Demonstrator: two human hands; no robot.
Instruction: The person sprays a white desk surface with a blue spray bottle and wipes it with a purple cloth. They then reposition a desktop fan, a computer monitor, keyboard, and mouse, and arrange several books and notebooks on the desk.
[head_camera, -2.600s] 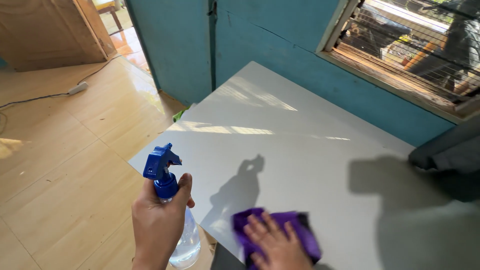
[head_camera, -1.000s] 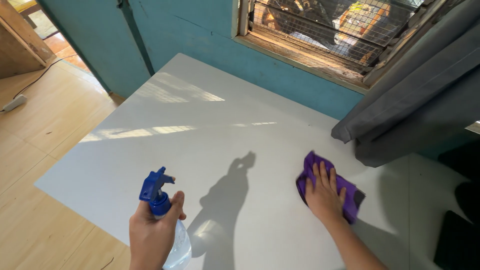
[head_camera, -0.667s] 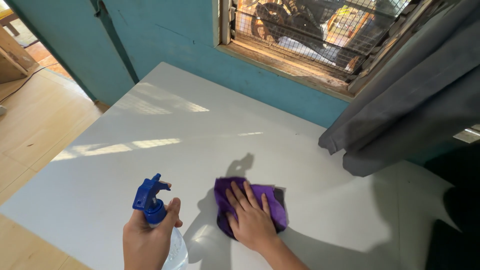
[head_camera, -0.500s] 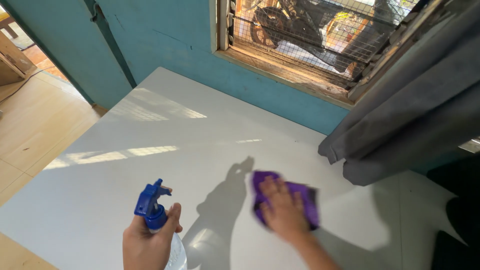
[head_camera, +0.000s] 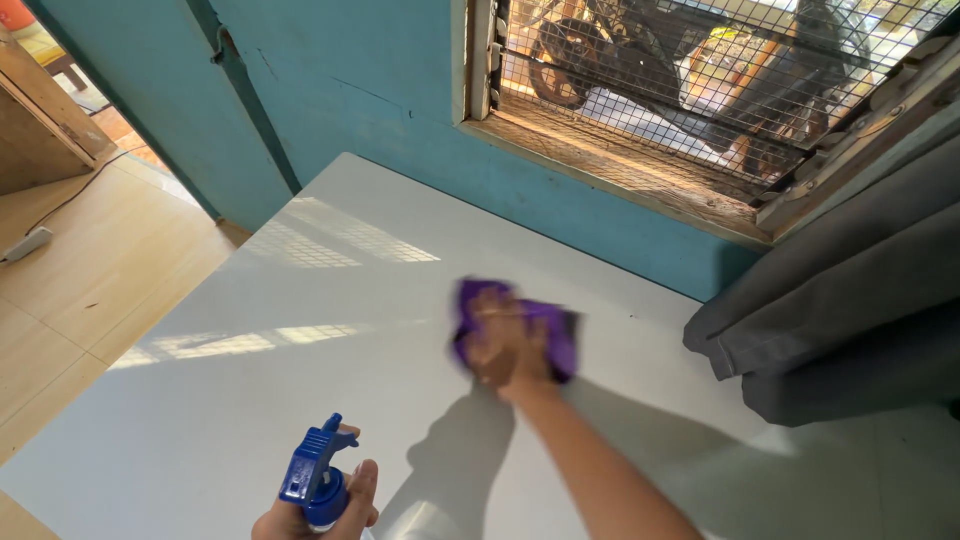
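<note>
My right hand (head_camera: 507, 346) lies flat on a purple cloth (head_camera: 556, 333) and presses it onto the white tabletop (head_camera: 300, 340), out toward the far side; hand and cloth are motion-blurred. My left hand (head_camera: 325, 515) sits at the bottom edge of the view, gripping the neck of a spray bottle with a blue trigger head (head_camera: 312, 472). The bottle's clear body is out of frame.
A grey curtain (head_camera: 850, 320) hangs onto the table's right side. Behind the table stands a teal wall (head_camera: 380, 90) with a mesh-covered window (head_camera: 720, 80). Wooden floor (head_camera: 90, 270) with a white power strip (head_camera: 28, 243) lies to the left.
My right hand has swept the purple cloth back and forth across the tabletop and now pushes it farther away, toward the wall. The left hand with the bottle has sunk lower in view.
</note>
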